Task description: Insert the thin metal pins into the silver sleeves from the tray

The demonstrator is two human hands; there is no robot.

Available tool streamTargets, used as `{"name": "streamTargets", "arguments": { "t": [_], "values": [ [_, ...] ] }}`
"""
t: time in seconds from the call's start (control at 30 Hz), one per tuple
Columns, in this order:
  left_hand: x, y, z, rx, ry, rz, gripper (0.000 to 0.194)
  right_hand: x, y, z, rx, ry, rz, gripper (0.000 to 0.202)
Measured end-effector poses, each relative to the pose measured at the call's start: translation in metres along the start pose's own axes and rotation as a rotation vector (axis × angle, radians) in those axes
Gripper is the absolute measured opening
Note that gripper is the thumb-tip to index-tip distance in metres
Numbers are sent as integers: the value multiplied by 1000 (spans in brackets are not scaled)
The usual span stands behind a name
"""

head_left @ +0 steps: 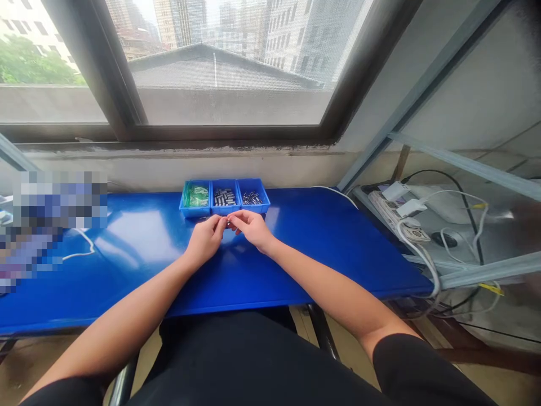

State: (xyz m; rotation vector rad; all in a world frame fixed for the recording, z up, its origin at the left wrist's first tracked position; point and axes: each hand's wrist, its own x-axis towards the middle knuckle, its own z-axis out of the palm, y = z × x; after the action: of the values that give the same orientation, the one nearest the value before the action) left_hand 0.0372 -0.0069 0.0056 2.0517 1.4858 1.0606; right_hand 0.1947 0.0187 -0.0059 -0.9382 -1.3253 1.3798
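My left hand (207,235) and my right hand (250,226) meet at the fingertips above the blue table, just in front of three joined blue bins. Both hands are closed in a pinch around something small and dark between them, too small to name. The left bin (184,212) contains a green bag with pale pieces. Short metallic cylinders (225,197) fill the middle bin. Thin dark and silvery pins (252,198) lie in the right bin.
The blue table (333,242) stands against a wall under a window. At the right, a power strip (391,211) with plugs and cables rests beside a metal frame. A white cable and a pixelated area lie at the left.
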Motion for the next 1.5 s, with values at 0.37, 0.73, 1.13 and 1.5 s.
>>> {"name": "streamTargets", "arguments": {
  "t": [0.37,0.73,1.13,1.5],
  "values": [
    [-1,0,1,14,-4,-40,33,12,3,-11,206,-11,-13,45],
    [0,1,0,20,-4,-19,29,3,7,-15,-836,-240,-444,18],
    [-1,1,1,41,-10,-15,29,5,9,-17,-901,-241,-440,21],
    [-1,1,0,41,-3,-15,26,2,6,-13,-731,-133,-361,23]
  ]
}}
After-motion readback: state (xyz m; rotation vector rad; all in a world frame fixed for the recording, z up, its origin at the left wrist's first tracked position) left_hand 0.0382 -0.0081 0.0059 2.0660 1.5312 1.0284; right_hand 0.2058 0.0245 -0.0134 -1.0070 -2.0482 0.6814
